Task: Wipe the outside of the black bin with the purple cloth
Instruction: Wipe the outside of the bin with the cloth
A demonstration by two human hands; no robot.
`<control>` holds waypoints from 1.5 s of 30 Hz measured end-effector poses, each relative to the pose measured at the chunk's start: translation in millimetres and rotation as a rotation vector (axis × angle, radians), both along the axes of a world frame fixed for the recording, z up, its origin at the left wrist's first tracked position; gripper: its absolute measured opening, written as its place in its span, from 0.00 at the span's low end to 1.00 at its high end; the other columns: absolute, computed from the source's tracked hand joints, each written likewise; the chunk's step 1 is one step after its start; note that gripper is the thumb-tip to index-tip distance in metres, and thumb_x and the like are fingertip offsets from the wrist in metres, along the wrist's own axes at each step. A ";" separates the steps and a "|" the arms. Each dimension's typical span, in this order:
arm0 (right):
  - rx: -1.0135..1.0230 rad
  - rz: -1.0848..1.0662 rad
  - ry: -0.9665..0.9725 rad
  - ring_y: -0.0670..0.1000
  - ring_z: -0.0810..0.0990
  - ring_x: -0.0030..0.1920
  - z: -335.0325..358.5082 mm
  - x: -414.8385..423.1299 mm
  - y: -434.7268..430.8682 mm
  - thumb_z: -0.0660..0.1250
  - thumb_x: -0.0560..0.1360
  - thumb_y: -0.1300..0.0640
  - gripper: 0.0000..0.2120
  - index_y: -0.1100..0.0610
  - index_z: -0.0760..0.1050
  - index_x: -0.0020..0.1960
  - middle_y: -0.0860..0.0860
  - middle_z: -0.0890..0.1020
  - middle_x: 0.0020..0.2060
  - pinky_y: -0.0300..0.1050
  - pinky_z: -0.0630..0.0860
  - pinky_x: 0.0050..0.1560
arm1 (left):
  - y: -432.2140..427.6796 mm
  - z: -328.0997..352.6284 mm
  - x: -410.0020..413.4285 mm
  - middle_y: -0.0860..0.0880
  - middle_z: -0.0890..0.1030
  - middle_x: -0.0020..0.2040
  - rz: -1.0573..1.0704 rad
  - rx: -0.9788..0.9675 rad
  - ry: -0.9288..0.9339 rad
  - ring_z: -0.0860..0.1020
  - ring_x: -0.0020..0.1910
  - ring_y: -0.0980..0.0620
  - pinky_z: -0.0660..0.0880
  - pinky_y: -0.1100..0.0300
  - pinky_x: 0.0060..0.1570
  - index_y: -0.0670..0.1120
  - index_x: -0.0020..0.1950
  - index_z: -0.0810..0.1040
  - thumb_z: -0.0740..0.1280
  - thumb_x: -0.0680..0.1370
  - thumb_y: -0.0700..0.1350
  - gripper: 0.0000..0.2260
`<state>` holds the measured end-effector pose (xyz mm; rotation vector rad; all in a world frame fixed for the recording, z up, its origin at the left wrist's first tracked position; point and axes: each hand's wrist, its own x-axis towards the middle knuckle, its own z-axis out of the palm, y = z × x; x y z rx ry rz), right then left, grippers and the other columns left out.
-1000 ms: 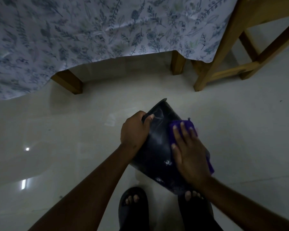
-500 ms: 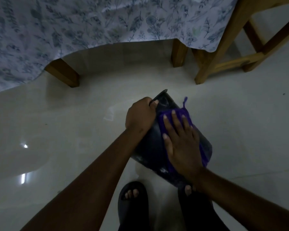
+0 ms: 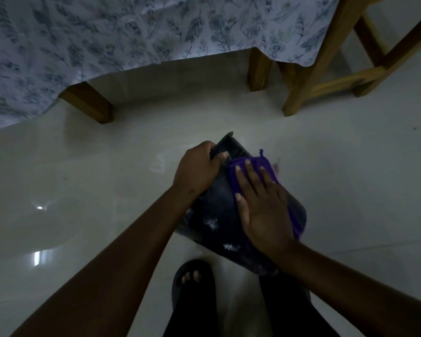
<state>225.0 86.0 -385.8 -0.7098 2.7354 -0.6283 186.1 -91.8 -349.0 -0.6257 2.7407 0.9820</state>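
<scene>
The black bin lies tilted on its side above the floor, its rim pointing away from me, with pale dusty smears on its lower wall. My left hand grips the rim, fingers curled over the edge. My right hand lies flat with fingers spread, pressing the purple cloth against the bin's upper outside wall. The cloth's far edge and a small loop stick out beyond my fingertips; another strip of it shows along the bin's right side.
A table with a floral cloth and wooden legs stands ahead. A wooden chair stands at the upper right. Glossy pale floor tiles surround me. My feet in dark sandals are just below the bin.
My right hand has slid the purple cloth up the bin's wall towards the rim and the left hand. The left hand keeps its grip on the rim.
</scene>
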 end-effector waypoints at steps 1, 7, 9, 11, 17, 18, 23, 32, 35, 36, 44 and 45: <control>-0.026 0.029 0.008 0.56 0.59 0.77 -3.6 -13.6 -3.0 0.45 0.81 0.46 0.26 0.51 0.55 0.78 0.52 0.61 0.77 0.56 0.60 0.74 | -0.4 -1.2 -0.5 0.49 0.78 0.42 0.015 -0.009 -0.010 0.75 0.40 0.51 0.68 0.60 0.40 0.44 0.50 0.77 0.63 0.79 0.52 0.12; -0.034 -0.016 -0.113 0.55 0.63 0.75 -11.6 -36.2 11.3 0.45 0.81 0.47 0.27 0.53 0.59 0.77 0.52 0.65 0.76 0.57 0.62 0.74 | -4.8 -1.0 0.8 0.49 0.79 0.41 0.129 0.031 -0.042 0.76 0.39 0.50 0.66 0.61 0.33 0.44 0.47 0.78 0.64 0.78 0.51 0.11; 0.031 0.086 0.013 0.57 0.60 0.76 -0.5 1.9 9.6 0.46 0.81 0.47 0.26 0.52 0.57 0.78 0.52 0.64 0.76 0.59 0.60 0.74 | -5.5 -4.2 3.1 0.48 0.79 0.41 0.154 0.040 -0.046 0.77 0.40 0.49 0.67 0.60 0.35 0.43 0.47 0.79 0.64 0.78 0.51 0.11; 0.019 0.112 0.024 0.57 0.60 0.76 0.9 -2.2 -1.6 0.47 0.81 0.48 0.26 0.51 0.56 0.78 0.52 0.63 0.77 0.58 0.62 0.72 | -4.1 -4.2 1.3 0.48 0.79 0.40 0.136 0.025 -0.045 0.76 0.39 0.49 0.66 0.59 0.37 0.43 0.47 0.78 0.63 0.79 0.50 0.11; -0.162 -0.016 -0.096 0.51 0.66 0.74 -11.2 -68.9 -3.2 0.46 0.80 0.50 0.26 0.54 0.61 0.76 0.52 0.68 0.74 0.53 0.65 0.73 | -10.0 27.6 10.5 0.53 0.78 0.46 -0.009 0.399 -0.197 0.77 0.44 0.54 0.73 0.62 0.44 0.48 0.56 0.73 0.65 0.78 0.50 0.09; -0.171 -0.029 -0.132 0.51 0.66 0.74 -12.2 -74.0 -0.5 0.47 0.81 0.51 0.25 0.53 0.60 0.77 0.51 0.67 0.75 0.52 0.64 0.74 | -10.3 27.5 22.0 0.55 0.77 0.46 -0.032 0.358 -0.194 0.77 0.44 0.56 0.73 0.67 0.42 0.50 0.57 0.72 0.66 0.78 0.51 0.10; -0.105 -0.049 -0.104 0.55 0.63 0.75 -13.2 -60.8 1.6 0.47 0.81 0.49 0.26 0.54 0.57 0.78 0.53 0.64 0.76 0.55 0.63 0.74 | -4.4 5.4 39.3 0.51 0.80 0.45 0.086 0.113 0.045 0.79 0.43 0.51 0.72 0.62 0.38 0.47 0.54 0.76 0.64 0.79 0.53 0.11; -0.049 -0.019 0.008 0.54 0.60 0.77 -0.7 -58.1 -10.7 0.47 0.82 0.50 0.25 0.55 0.56 0.78 0.55 0.62 0.77 0.54 0.59 0.76 | 2.3 0.4 -7.0 0.47 0.79 0.45 -0.022 0.041 0.021 0.77 0.43 0.47 0.70 0.57 0.40 0.43 0.53 0.74 0.59 0.81 0.53 0.13; -0.112 -0.205 -0.103 0.55 0.65 0.74 -5.5 -67.1 4.5 0.48 0.82 0.51 0.25 0.56 0.58 0.77 0.55 0.65 0.75 0.54 0.63 0.74 | 3.5 -1.1 -12.3 0.46 0.79 0.46 -0.006 -0.014 0.000 0.77 0.43 0.46 0.69 0.57 0.40 0.43 0.53 0.74 0.59 0.81 0.53 0.14; -0.061 -0.210 -0.074 0.56 0.64 0.75 -6.1 -51.1 11.5 0.47 0.81 0.50 0.26 0.56 0.57 0.78 0.54 0.64 0.76 0.56 0.63 0.74 | 3.6 -2.7 -12.0 0.46 0.80 0.46 0.008 -0.010 -0.007 0.78 0.43 0.46 0.70 0.57 0.40 0.44 0.52 0.74 0.59 0.80 0.54 0.14; 0.031 -0.004 0.081 0.57 0.58 0.77 -4.9 -37.6 -8.0 0.46 0.81 0.48 0.27 0.55 0.55 0.78 0.55 0.61 0.77 0.58 0.58 0.75 | 4.4 -3.7 -12.3 0.47 0.78 0.45 0.000 0.000 0.019 0.76 0.42 0.48 0.68 0.58 0.41 0.43 0.53 0.74 0.58 0.81 0.52 0.14; -0.026 -0.080 0.024 0.56 0.61 0.76 -6.0 -52.9 -6.4 0.45 0.81 0.48 0.27 0.57 0.57 0.78 0.56 0.63 0.76 0.56 0.59 0.75 | 4.0 -3.1 -12.0 0.47 0.79 0.45 0.001 0.001 0.017 0.76 0.42 0.48 0.68 0.58 0.41 0.43 0.53 0.74 0.58 0.81 0.52 0.14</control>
